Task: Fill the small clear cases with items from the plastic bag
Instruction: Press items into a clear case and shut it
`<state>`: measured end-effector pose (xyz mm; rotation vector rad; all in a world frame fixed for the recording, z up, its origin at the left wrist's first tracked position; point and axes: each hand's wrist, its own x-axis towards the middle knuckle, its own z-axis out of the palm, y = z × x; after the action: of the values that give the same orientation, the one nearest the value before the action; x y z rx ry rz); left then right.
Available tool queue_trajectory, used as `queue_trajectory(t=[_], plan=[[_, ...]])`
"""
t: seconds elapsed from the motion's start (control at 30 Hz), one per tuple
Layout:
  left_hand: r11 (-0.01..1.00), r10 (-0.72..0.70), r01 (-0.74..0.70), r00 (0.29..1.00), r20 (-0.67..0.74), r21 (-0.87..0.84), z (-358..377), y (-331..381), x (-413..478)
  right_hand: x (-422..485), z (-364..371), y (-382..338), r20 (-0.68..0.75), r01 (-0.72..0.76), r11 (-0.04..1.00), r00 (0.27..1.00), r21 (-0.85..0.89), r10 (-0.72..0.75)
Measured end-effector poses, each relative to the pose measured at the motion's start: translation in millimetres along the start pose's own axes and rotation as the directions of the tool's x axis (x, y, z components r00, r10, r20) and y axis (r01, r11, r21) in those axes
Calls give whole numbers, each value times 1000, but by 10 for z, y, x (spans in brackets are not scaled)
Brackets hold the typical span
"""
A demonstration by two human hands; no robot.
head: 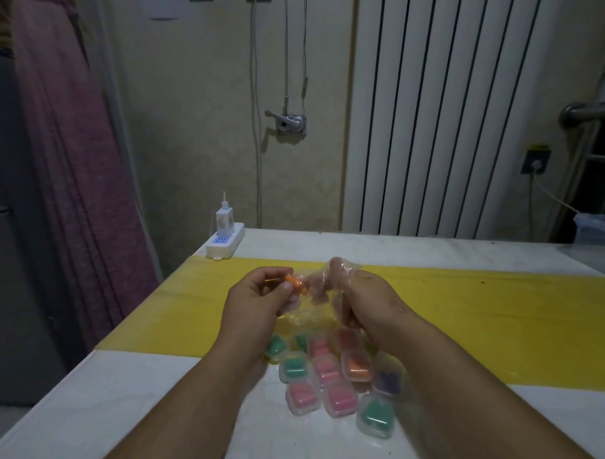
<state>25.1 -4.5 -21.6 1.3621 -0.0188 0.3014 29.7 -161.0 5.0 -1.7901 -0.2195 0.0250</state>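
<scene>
a: my left hand [259,299] pinches the small orange foam piece [295,284] at the crumpled clear plastic bag [313,297]; right hand [361,296] grips the bag.

b: it may drop among the small clear lidded cases [328,371].

White table [94,408], corner at far left. Yellow sheet [503,311] lies flat across table as wide band, far edge near wall side. White power strip [226,244] on far left corner, just beyond sheet; white charger [224,221] plugged upright into it. Cluster of small clear cases [330,376] on near part of table, touching each other, some overlapping sheet's near edge; contents green, pink, orange, purple.
</scene>
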Motion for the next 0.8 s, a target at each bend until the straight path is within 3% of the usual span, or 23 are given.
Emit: queue_trajectory(t=[0.23, 0.37, 0.63, 0.8], plan=[[1000, -12, 12, 1000, 5, -10, 4, -14, 4, -33, -13, -53, 43, 1, 990, 999, 140, -7], [1000, -12, 13, 1000, 14, -25, -7, 5, 18, 7, -29, -38, 22, -79, 955, 997, 284, 76], [998, -23, 28, 997, 71, -61, 23, -18, -6, 62, 35, 92, -65, 82, 995, 994, -64, -86], [997, -29, 35, 996, 83, -66, 14, -18, -17, 46, 80, 43, -79, 114, 983, 989, -142, -126]])
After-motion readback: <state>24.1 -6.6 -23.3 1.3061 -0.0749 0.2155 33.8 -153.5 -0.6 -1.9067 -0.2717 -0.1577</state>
